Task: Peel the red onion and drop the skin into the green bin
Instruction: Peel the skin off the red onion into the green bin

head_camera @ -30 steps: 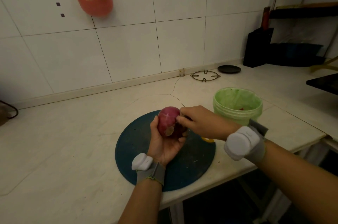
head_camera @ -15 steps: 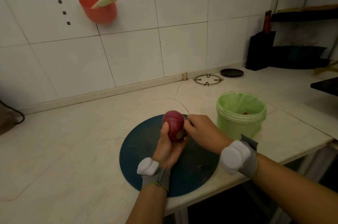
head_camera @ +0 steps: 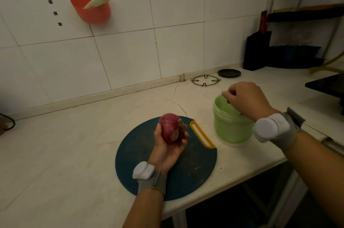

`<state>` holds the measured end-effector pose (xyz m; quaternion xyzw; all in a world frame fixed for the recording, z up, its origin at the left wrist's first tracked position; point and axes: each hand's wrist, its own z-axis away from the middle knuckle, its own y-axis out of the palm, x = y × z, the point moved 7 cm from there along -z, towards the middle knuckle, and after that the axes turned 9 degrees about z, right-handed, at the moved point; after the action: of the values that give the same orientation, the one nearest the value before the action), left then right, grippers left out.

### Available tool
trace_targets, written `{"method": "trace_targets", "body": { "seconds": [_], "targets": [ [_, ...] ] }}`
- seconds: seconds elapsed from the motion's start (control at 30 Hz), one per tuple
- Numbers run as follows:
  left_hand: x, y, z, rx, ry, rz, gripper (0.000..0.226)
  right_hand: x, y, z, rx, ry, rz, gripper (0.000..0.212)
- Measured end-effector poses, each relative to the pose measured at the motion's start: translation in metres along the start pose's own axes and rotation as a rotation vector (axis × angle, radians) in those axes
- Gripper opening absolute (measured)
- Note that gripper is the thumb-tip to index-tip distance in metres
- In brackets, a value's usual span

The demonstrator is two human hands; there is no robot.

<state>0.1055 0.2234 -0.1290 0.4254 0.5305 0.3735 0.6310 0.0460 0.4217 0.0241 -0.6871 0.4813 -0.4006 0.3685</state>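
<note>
Lying sideways, red onion [head_camera: 170, 127], root rightward

the right hand [head_camera: 247, 99] covers part of the green bin [head_camera: 230, 127]; whether it holds anything is unclear.

We see the red onion [head_camera: 170, 128], skin ragged at one end, cupped in the left hand [head_camera: 167, 150]; green bin [head_camera: 230, 125] upright nearby.
</note>
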Motion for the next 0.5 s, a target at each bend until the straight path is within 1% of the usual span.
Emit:
{"method": "trace_targets", "body": {
  "seconds": [0.03,0.1,0.17,0.2,0.23,0.3,0.37,0.4,0.5],
  "targets": [
    [0.000,0.000,0.000,-0.007,-0.005,0.014,0.096,-0.009,0.005,-0.002,0.042,0.032,0.058,0.037],
    [-0.001,0.000,0.002,-0.040,-0.011,0.027,0.077,-0.023,0.009,-0.004,0.066,0.086,0.103,0.034],
    [-0.001,-0.001,0.003,-0.061,-0.016,0.029,0.066,-0.025,0.009,-0.003,0.026,0.082,0.086,0.020],
    [-0.001,-0.001,0.003,-0.063,-0.010,0.016,0.064,-0.024,0.009,-0.002,-0.006,0.066,0.052,0.010],
    [-0.002,-0.001,0.003,-0.058,-0.001,-0.006,0.063,-0.022,0.008,-0.002,-0.036,0.046,0.013,0.007],
    [-0.004,0.002,0.004,-0.026,0.017,-0.057,0.068,-0.019,0.009,-0.001,-0.076,0.019,-0.037,0.011],
    [-0.004,0.004,0.004,0.030,0.017,-0.110,0.084,-0.017,0.009,-0.002,-0.106,0.007,-0.056,0.011],
    [-0.003,0.005,0.003,0.055,0.017,-0.125,0.088,-0.016,0.009,-0.003,-0.129,0.002,-0.057,0.014],
    [-0.003,0.006,0.003,0.085,0.035,-0.101,0.088,-0.007,0.005,0.000,-0.188,-0.038,-0.052,0.032]
  ]
}}
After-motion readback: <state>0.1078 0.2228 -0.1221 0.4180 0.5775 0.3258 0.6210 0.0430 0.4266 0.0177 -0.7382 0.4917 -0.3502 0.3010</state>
